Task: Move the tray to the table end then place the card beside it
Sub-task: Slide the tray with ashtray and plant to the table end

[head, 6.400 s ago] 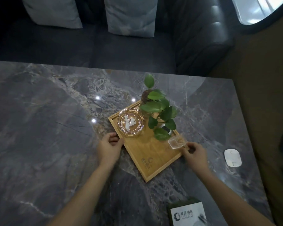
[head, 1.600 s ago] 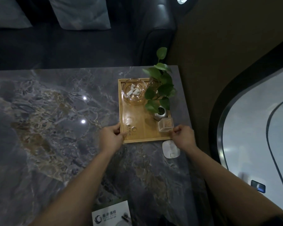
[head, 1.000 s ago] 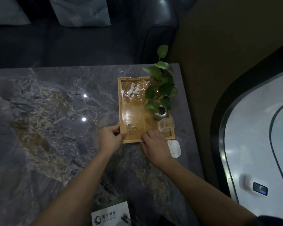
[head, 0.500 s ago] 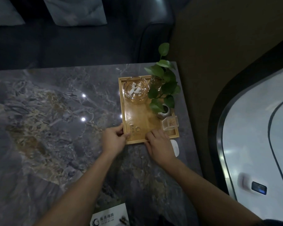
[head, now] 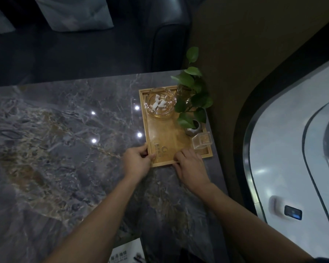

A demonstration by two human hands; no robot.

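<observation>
A wooden tray (head: 167,141) lies at the right end of the grey marble table (head: 65,149), close to its right edge. It carries a glass ashtray (head: 160,105), a leafy plant in a small pot (head: 193,103) and a clear toothpick box (head: 201,140). My left hand (head: 138,162) grips the tray's near left corner. My right hand (head: 190,166) holds the tray's near rim, fingers over the edge. The white printed card (head: 126,253) lies at the table's near edge, partly cut off by the frame. The small white disc seen before is hidden under my right hand.
A dark sofa (head: 84,44) with pale cushions (head: 74,14) stands beyond the table. To the right a brown wall (head: 254,54) curves around a white glossy panel (head: 292,149). Bare marble stretches to the left of the tray.
The tray has slid from the table's middle to its right end and turned square to the edge. My right hand has shifted from the tray's right corner to its near rim, covering the white disc.
</observation>
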